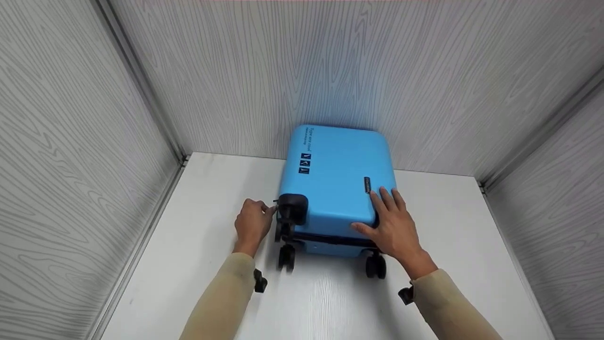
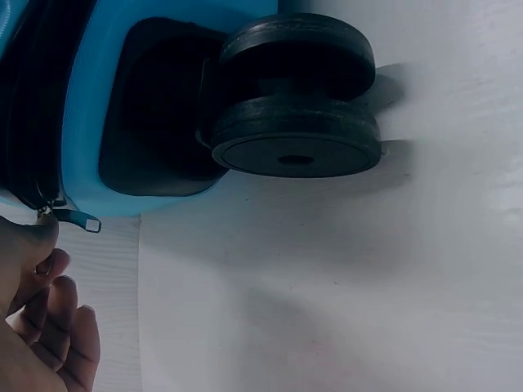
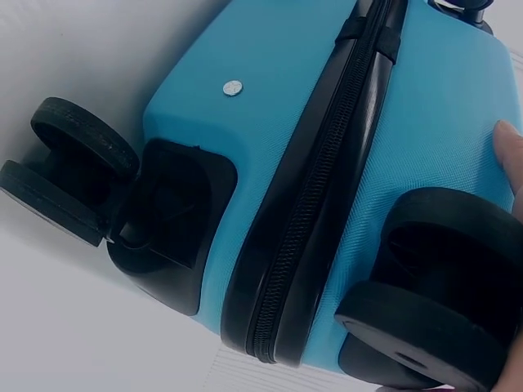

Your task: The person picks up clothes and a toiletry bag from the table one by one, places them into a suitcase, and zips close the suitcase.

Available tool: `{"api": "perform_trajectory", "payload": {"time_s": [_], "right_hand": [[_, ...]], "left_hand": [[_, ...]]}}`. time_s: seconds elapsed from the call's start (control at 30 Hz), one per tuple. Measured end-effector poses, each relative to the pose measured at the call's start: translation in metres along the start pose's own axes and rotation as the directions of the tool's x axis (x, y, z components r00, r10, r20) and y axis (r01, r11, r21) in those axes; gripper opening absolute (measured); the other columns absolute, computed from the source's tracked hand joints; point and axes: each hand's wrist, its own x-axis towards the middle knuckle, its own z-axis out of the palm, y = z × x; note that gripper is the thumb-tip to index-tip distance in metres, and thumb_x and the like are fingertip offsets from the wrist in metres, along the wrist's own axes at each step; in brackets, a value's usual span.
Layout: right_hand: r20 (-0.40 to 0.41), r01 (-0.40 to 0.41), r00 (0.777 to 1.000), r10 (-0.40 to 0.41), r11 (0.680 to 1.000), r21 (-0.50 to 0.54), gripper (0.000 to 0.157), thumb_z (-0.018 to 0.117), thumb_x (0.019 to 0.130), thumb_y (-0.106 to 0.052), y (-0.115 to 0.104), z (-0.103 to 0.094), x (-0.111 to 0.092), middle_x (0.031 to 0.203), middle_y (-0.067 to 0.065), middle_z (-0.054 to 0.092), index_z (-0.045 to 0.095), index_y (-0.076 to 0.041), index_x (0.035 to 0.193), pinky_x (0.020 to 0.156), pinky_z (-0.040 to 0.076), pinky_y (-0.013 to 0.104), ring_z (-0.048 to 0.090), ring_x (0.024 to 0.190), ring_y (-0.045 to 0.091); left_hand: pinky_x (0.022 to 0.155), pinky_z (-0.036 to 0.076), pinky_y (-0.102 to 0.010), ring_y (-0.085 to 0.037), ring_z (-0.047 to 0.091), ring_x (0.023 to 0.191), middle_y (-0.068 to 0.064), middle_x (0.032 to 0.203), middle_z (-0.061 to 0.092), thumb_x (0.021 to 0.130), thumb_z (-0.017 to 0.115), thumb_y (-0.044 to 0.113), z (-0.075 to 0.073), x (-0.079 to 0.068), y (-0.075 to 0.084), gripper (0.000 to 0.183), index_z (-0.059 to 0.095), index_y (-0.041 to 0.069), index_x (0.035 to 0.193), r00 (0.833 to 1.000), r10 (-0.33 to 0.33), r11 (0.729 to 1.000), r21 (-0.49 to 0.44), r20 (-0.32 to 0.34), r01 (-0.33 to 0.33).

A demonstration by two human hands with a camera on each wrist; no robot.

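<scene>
A light blue hard-shell suitcase [image 1: 339,160] lies on its side, its wheeled end facing me. At its left edge my left hand [image 1: 253,222] pinches a zipper pull between thumb and finger. Another zipper pull [image 2: 78,219] sticks out free beside the thumb in the left wrist view. My right hand [image 1: 394,231] rests spread on the suitcase's near right corner, fingers on the top shell and thumb on the near edge. The black zipper [image 3: 315,188] runs closed across the wheeled end in the right wrist view.
Black double wheels [image 2: 298,98] jut from the corners of the near end. The suitcase lies on a white tabletop [image 1: 226,174] close to the grey wood-grain back panel [image 1: 264,71]. Similar panels stand at left and right.
</scene>
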Motion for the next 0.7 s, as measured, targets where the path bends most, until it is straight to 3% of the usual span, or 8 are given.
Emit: {"api": "perform_trajectory", "payload": {"time_s": [0.13,0.43,0.57,0.7], "right_hand": [[0.014,0.003,1.000,-0.003,1.000,-0.006,0.102,0.072,0.090,-0.068,0.0013,-0.0005,0.0003,0.170,0.021,0.032,0.038,-0.006,0.163,0.124,0.030,0.063,0.020,0.160,0.046],[0.019,0.009,1.000,-0.009,1.000,-0.016,0.103,0.071,0.089,-0.069,0.0009,-0.0006,0.0023,0.170,0.021,0.032,0.038,-0.007,0.164,0.124,0.030,0.062,0.019,0.160,0.045],[0.026,0.003,1.000,-0.003,1.000,0.000,0.102,0.070,0.090,-0.070,0.0023,-0.0022,0.0020,0.171,0.020,0.032,0.037,-0.008,0.164,0.124,0.029,0.063,0.019,0.161,0.045],[0.006,-0.045,0.999,0.045,0.991,0.125,0.093,0.069,0.095,-0.064,0.0081,-0.0078,0.0015,0.171,0.018,0.031,0.037,-0.010,0.165,0.125,0.025,0.064,0.017,0.162,0.041]], "left_hand": [[0.075,0.055,-0.051,-0.031,0.066,0.084,-0.012,0.107,0.064,0.100,0.072,0.041,0.0011,0.0008,0.0012,0.033,0.076,0.009,0.091,0.999,-0.033,0.999,-0.015,0.017,0.033],[0.076,0.056,-0.053,-0.034,0.068,0.086,-0.014,0.104,0.066,0.102,0.070,0.038,0.0065,0.0019,-0.0019,0.033,0.078,0.006,0.094,1.000,0.007,1.000,-0.011,0.012,-0.006],[0.082,0.056,-0.051,-0.032,0.068,0.093,-0.014,0.106,0.069,0.102,0.070,0.036,0.0059,0.0010,-0.0052,0.032,0.081,0.006,0.099,0.998,0.014,0.997,-0.074,0.056,-0.010],[0.087,0.055,-0.051,-0.032,0.067,0.100,-0.014,0.111,0.069,0.104,0.068,0.028,0.0050,-0.0015,-0.0038,0.027,0.080,0.007,0.113,0.991,0.052,0.994,-0.106,0.127,-0.038]]}}
